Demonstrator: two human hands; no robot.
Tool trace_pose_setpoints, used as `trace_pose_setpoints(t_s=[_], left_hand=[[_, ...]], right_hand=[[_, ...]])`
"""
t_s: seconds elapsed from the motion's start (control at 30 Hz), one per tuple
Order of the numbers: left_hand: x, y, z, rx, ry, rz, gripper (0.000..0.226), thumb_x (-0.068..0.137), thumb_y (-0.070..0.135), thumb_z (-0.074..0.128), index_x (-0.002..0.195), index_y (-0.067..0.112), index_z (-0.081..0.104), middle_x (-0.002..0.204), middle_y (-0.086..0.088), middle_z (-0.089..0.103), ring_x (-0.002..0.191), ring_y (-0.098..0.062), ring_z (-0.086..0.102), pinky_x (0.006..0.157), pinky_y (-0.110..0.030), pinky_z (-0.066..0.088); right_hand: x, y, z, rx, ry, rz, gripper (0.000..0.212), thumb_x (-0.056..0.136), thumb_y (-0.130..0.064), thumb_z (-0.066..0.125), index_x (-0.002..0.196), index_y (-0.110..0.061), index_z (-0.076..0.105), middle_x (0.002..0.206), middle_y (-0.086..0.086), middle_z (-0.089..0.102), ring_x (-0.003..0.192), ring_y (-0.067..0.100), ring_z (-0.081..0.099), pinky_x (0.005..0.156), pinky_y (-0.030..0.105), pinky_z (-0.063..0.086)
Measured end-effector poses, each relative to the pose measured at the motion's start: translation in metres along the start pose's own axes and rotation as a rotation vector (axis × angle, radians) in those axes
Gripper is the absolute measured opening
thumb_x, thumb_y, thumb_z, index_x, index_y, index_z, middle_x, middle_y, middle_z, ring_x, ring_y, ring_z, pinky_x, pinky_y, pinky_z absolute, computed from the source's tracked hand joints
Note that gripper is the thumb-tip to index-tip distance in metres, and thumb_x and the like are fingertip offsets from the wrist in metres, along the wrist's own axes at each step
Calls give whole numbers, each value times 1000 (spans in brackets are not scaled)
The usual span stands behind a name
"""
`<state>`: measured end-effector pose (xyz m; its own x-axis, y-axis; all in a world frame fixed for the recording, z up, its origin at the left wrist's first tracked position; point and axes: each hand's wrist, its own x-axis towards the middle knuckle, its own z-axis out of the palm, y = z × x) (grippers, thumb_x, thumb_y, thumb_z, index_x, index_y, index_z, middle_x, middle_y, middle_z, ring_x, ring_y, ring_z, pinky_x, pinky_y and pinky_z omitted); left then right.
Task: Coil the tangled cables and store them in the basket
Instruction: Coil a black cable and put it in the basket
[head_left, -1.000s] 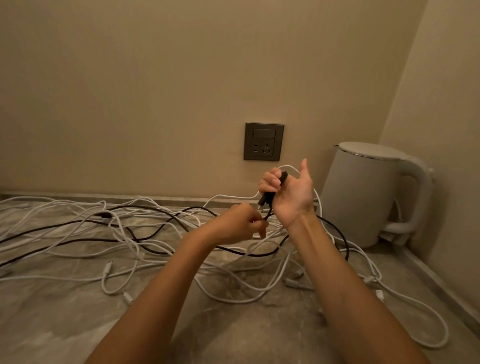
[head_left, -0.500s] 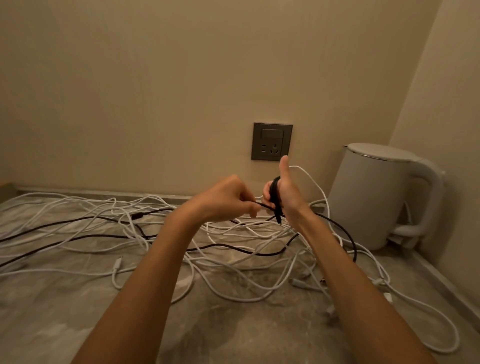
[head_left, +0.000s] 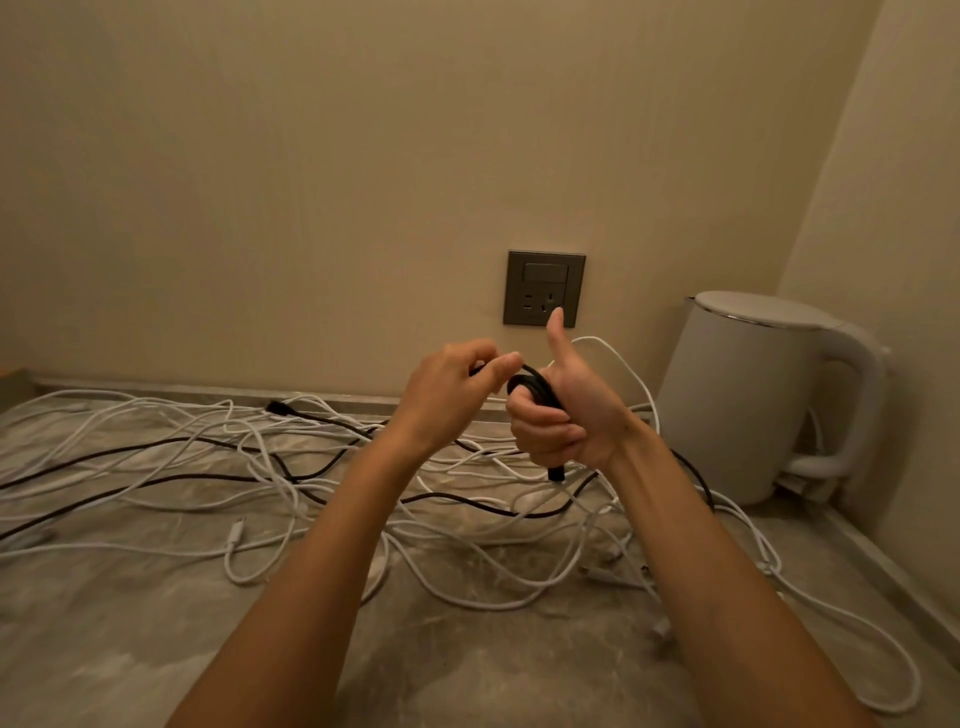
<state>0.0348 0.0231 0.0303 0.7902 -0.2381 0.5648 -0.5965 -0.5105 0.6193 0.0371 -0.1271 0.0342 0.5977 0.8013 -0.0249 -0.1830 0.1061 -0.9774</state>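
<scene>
A black cable (head_left: 540, 387) loops over the fingers of my right hand (head_left: 563, 415), which grips it with the thumb pointing up; its plug end hangs out below the fist. My left hand (head_left: 457, 387) pinches the same black cable just to the left, at about the same height. The rest of that cable trails down to the marble counter (head_left: 130, 639). There it runs through a tangle of white cables (head_left: 322, 467) and another black one (head_left: 156, 483). No basket is in view.
A white electric kettle (head_left: 753, 395) stands in the right corner, against the side wall. A grey wall socket (head_left: 544, 288) sits on the back wall, just behind my hands. White cables trail past the kettle toward the counter's right edge.
My left hand has risen from below the right hand to level with it, carrying the black cable up and over the right hand's fingers. A loop now lies around them.
</scene>
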Motion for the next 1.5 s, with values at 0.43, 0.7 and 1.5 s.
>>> trace_pose_setpoints(t_s=[0.43,0.7,1.5], left_hand=[[-7,4,25,-306,-15,-84,39,100,29,33,66,24,51,45,12,49,42,-1,42,45,-20,33],[-7,1,26,-48,149,42,39,98,22,40,60,23,46,48,10,39,42,-5,41,46,-20,30],[0,9,12,299,-113,-132,23,101,19,32,105,4,49,85,-13,54,66,-21,45,61,-30,37]], right_hand=[[10,5,2,285,-117,-191,80,81,-77,-1,34,-19,28,26,-3,26,21,8,19,29,8,24],[13,2,6,287,604,-165,79,88,-72,11,39,-13,32,28,-4,25,21,6,19,25,13,17],[11,-4,7,200,619,-173,78,93,-65,6,45,-14,39,33,-4,30,30,9,23,37,18,29]])
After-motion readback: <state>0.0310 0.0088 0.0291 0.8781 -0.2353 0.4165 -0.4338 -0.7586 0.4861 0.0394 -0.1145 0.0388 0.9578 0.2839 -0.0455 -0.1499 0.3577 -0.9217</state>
